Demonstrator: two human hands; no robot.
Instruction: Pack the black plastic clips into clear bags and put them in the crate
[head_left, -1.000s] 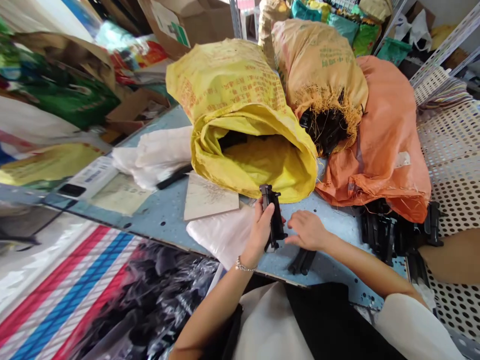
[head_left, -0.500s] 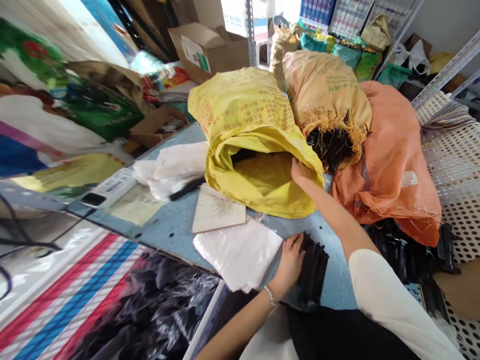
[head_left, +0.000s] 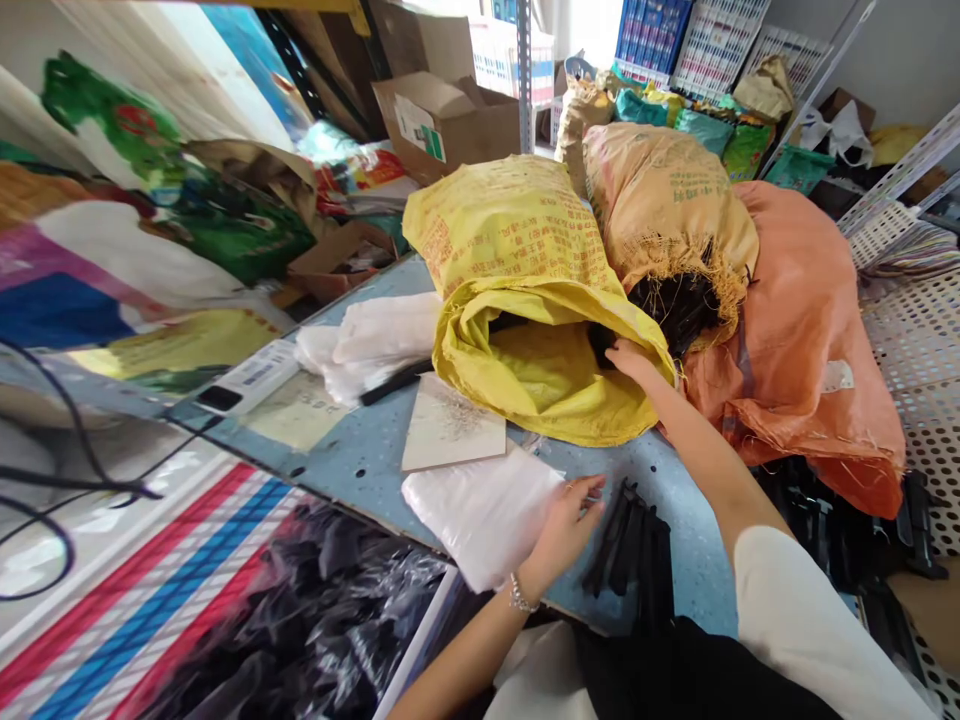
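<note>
My right hand (head_left: pixel 628 358) reaches into the mouth of a yellow woven sack (head_left: pixel 517 235), its fingers at the rim beside a dark object I cannot make out. My left hand (head_left: pixel 562 533), wearing a bracelet, has its fingers apart and rests by a white plastic bag (head_left: pixel 480 515). Just right of that hand, several black plastic parts (head_left: pixel 630 550) lie on the blue-grey table (head_left: pixel 694 540). Another black bundle fills the mouth of a tan woven sack (head_left: pixel 675 225), and an orange sack (head_left: pixel 802 350) lies beside it.
A cream sheet of card (head_left: pixel 454 425) and a black strip (head_left: pixel 397 382) lie on the table by white bags. Below the table edge is a striped woven bag (head_left: pixel 150 590) and clear plastic over dark items (head_left: pixel 300 600). A perforated white shelf (head_left: pixel 915 340) stands to the right.
My left hand has come off the black parts and moved left beside the white bag, leaving the parts uncovered. My right hand stays at the yellow sack's mouth, and the view has tilted slightly.
</note>
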